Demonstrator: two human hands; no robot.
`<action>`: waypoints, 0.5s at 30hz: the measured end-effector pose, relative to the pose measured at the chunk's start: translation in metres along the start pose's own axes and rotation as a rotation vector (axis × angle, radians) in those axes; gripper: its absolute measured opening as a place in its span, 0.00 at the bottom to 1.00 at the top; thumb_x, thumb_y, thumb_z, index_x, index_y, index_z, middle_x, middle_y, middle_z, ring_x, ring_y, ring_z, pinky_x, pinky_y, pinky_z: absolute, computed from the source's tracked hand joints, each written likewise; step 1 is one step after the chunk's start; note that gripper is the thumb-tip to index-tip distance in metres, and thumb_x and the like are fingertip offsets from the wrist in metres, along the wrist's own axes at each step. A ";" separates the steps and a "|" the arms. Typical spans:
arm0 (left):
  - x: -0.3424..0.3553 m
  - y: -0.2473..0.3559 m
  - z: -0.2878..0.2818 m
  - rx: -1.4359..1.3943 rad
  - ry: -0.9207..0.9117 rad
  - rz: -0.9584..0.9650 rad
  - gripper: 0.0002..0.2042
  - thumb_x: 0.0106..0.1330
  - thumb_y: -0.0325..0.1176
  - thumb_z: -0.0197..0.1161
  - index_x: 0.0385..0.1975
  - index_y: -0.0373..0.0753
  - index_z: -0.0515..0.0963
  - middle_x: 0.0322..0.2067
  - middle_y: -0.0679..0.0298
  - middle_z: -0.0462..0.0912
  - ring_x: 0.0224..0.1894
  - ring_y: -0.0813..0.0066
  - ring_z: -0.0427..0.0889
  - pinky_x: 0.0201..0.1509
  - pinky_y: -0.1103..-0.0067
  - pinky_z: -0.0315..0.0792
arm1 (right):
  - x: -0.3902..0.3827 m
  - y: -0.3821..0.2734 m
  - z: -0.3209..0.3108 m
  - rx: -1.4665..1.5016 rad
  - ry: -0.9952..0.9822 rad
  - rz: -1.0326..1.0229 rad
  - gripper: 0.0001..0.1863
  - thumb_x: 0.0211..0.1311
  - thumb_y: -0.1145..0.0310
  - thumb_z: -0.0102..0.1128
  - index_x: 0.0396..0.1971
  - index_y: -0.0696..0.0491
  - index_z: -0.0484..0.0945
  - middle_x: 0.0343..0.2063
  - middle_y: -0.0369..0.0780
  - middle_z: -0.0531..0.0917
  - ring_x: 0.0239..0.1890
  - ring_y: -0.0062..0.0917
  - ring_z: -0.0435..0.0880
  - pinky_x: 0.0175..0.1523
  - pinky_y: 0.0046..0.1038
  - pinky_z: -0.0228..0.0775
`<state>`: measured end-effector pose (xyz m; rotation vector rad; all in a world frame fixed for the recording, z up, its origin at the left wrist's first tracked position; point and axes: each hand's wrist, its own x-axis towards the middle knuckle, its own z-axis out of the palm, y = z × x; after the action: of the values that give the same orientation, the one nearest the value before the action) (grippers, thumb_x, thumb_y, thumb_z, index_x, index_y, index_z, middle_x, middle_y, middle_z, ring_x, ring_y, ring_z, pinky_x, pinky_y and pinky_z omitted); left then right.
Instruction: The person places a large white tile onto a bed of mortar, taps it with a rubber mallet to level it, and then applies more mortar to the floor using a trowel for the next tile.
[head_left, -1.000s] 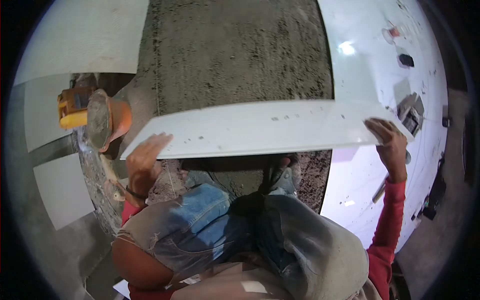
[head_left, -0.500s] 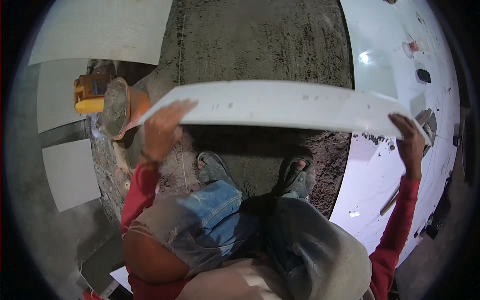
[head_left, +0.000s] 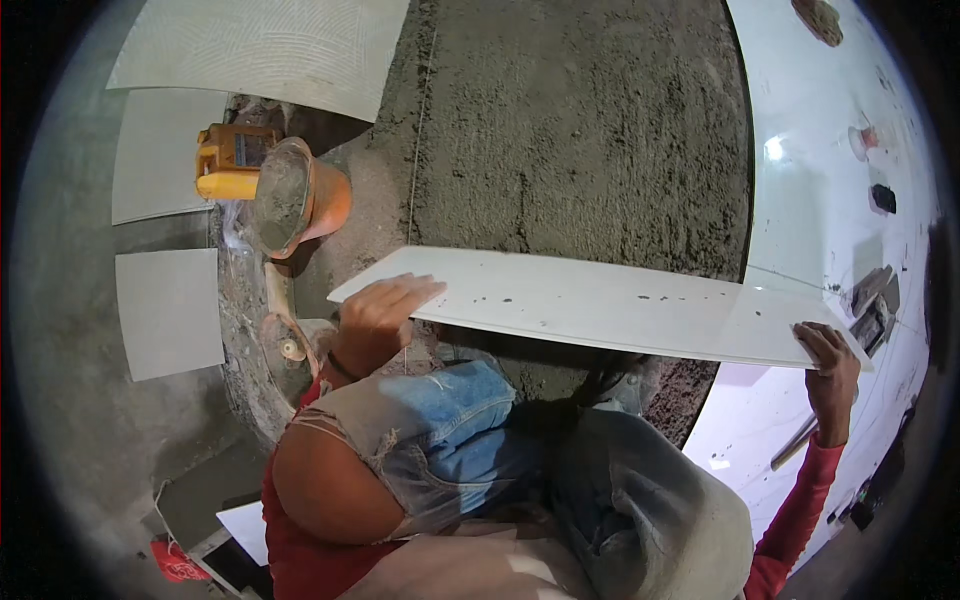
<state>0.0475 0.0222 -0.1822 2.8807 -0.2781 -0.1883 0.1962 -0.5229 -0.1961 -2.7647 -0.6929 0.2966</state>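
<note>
A large white floor tile (head_left: 590,300) with small dark specks spans the space in front of my knees, tilted and seen at a slant. My left hand (head_left: 378,318) grips its left end, fingers flat over the top face. At the right end my right hand (head_left: 830,372) is closed round the edge. Beyond the tile lies a bed of wet grey mortar (head_left: 570,130) with a ridged surface. My feet are mostly hidden under the tile.
On the left stand an orange bucket (head_left: 325,200) of grey mix and a yellow jerrycan (head_left: 225,188). White tiles (head_left: 170,315) lie at the left. White tiled floor (head_left: 800,200) runs along the right, with a dark tool (head_left: 872,318) by my right hand. A string (head_left: 418,150) crosses the mortar.
Both hands have moved the tile nearer my knees in the view, its top face showing more now. The surroundings have shifted rightward and my sandals have become mostly covered.
</note>
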 end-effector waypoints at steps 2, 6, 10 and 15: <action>0.008 -0.006 -0.001 0.074 0.072 0.014 0.23 0.45 0.18 0.57 0.45 0.42 0.80 0.43 0.56 0.82 0.47 0.61 0.81 0.49 0.69 0.75 | 0.003 0.001 0.003 -0.060 0.133 0.021 0.16 0.45 0.84 0.55 0.35 0.54 0.82 0.37 0.41 0.84 0.41 0.34 0.82 0.43 0.28 0.74; 0.021 -0.001 -0.013 -0.025 0.011 0.073 0.22 0.47 0.22 0.56 0.46 0.43 0.80 0.43 0.57 0.82 0.48 0.60 0.81 0.51 0.69 0.75 | 0.002 0.001 -0.010 -0.083 0.014 -0.016 0.19 0.39 0.85 0.52 0.35 0.54 0.82 0.37 0.41 0.83 0.43 0.35 0.81 0.45 0.32 0.74; 0.022 0.006 -0.063 0.095 0.146 0.150 0.21 0.47 0.22 0.54 0.44 0.41 0.81 0.40 0.59 0.84 0.45 0.63 0.83 0.50 0.70 0.77 | -0.014 -0.007 -0.059 0.008 0.151 0.047 0.20 0.43 0.82 0.52 0.40 0.56 0.82 0.39 0.45 0.83 0.45 0.38 0.80 0.52 0.33 0.71; 0.031 0.014 -0.102 0.200 0.383 0.161 0.22 0.43 0.23 0.54 0.41 0.40 0.82 0.39 0.58 0.84 0.42 0.64 0.84 0.50 0.70 0.77 | -0.001 -0.016 -0.082 -0.115 0.348 0.038 0.21 0.44 0.82 0.52 0.42 0.56 0.82 0.43 0.47 0.82 0.48 0.37 0.80 0.58 0.34 0.68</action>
<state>0.0905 0.0252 -0.0838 2.9872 -0.4733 0.4383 0.2101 -0.5270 -0.1141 -2.8337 -0.5825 -0.2205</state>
